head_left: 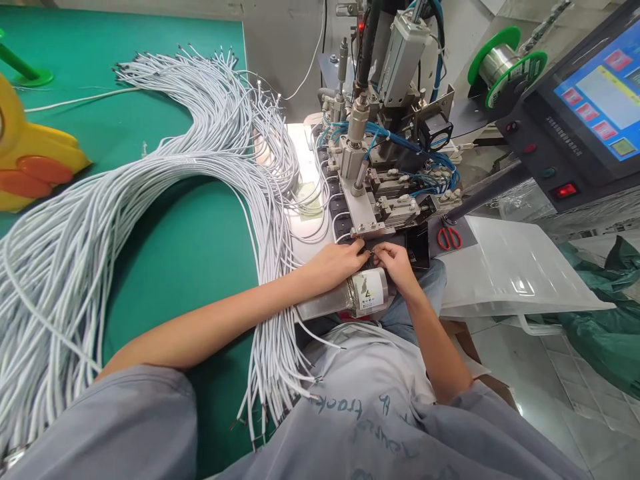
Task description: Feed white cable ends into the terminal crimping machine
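Note:
In front of the machine's metal front plate (367,227), my two hands almost meet. My left hand (343,262) has its fingers curled and pressed together at the plate's near edge. The fingers of my right hand (394,260) are pinched beside it, with a tiny dark piece at their tips that is too small to name. What my left fingers grip is hidden. White cables (270,220) pass in a thick bundle under my left forearm, and several thin loops run into the machine's side. Just below my hands lies a clear container with a white label (369,291).
The pneumatic machine (353,153) rises right behind my hands. Red-handled scissors (449,237) lie to the right, near a white plastic sheet (515,260). A solder wire spool (505,67) and a touchscreen (600,93) stand farther right. The green table (200,233) is at left, with a yellow toy-like object (37,143).

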`<state>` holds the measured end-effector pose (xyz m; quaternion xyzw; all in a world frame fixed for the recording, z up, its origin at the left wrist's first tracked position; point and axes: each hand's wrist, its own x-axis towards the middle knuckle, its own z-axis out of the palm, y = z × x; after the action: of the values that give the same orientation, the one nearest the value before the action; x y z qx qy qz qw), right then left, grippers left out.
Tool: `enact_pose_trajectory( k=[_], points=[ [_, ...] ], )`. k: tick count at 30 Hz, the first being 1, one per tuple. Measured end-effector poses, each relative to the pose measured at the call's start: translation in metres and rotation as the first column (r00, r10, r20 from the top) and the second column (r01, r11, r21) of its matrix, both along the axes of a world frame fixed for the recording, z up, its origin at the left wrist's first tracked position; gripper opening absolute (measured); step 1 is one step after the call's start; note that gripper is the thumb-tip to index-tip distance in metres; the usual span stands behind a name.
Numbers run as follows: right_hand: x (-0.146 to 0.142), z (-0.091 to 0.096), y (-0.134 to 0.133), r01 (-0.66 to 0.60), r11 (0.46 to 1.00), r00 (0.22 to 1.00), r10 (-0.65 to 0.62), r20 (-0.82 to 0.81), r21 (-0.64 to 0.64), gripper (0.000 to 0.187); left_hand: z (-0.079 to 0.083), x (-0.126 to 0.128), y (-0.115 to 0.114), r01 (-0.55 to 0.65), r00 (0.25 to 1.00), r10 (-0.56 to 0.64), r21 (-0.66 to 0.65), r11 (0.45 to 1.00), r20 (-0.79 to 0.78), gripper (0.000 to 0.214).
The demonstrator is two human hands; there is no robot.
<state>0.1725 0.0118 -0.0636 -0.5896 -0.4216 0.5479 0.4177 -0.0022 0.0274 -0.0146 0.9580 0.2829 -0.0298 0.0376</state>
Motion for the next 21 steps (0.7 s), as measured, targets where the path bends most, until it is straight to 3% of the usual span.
enact_pose_trajectory(
  k=[3,8,11,13,16,18,19,21],
  points=[
    [0.000,0.000,0.000,-0.004,1.000,0.999,0.003,0.037,0.029,0.024,0.001,0.000,0.000,-0.003,1.000,0.003,0.004,1.000,-0.015,0.033],
    [0.001,-0.007,0.003,-0.161,0.987,0.987,0.161,0.018,-0.010,0.032,0.007,-0.001,-0.003,-0.025,1.000,0.025,0.031,0.999,0.001,0.032],
    [0.002,-0.014,0.005,-0.218,0.973,0.975,0.215,0.051,0.071,0.035,0.013,-0.004,-0.006,-0.042,0.998,0.043,0.020,0.999,-0.053,0.020],
    [0.003,-0.014,0.004,-0.194,0.970,0.972,0.170,0.161,0.148,0.033,0.017,-0.006,-0.007,-0.071,0.994,0.070,-0.005,0.997,-0.078,0.018],
    [0.002,-0.001,-0.011,-0.031,0.956,0.931,-0.078,0.356,0.290,0.029,0.021,-0.007,-0.008,-0.141,0.988,0.138,-0.032,0.990,-0.074,0.019],
    [-0.003,0.014,-0.031,0.060,0.930,0.890,-0.215,0.403,0.364,0.028,0.022,-0.006,-0.007,-0.202,0.976,0.199,-0.027,0.979,-0.089,0.021],
    [-0.008,0.022,-0.044,0.057,0.924,0.881,-0.225,0.417,0.377,0.027,0.021,-0.005,-0.007,-0.238,0.966,0.236,-0.012,0.971,-0.102,0.023],
    [-0.023,0.033,-0.071,-0.079,0.938,0.874,-0.098,0.476,0.338,0.026,0.020,-0.005,-0.007,-0.303,0.946,0.305,0.034,0.952,-0.110,0.027]
  ],
)
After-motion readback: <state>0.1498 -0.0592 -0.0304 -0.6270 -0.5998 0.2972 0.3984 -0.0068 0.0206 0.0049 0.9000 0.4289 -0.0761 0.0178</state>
